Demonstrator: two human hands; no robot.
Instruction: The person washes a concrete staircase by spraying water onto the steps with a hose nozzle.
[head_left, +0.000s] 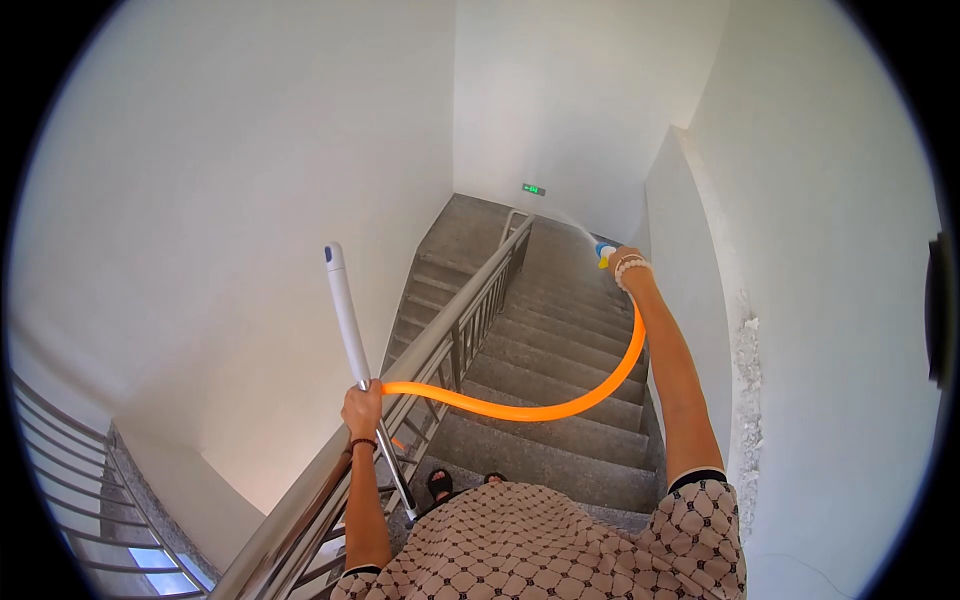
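My right hand (628, 264) is stretched forward, closed around a hose spray nozzle (604, 252) with blue, white and yellow parts. A thin stream of water (578, 224) leaves its tip toward the landing. From there an orange hose (520, 412) hangs in a loop down and across to my left hand (361, 408). That hand, above the handrail, is wrapped around a long pole (346, 318) with a white grip and metal shaft; the hose also meets this hand. The pole slants, its lower part running down near my feet, where its end is hidden.
Grey stone stairs (540, 450) descend ahead to a landing (575, 243). A metal railing (440, 340) runs along the left of the flight, with another lower railing (90, 480) at far left. A green exit sign (534, 189) is on the far wall. My sandalled foot (440, 484) rests on a step.
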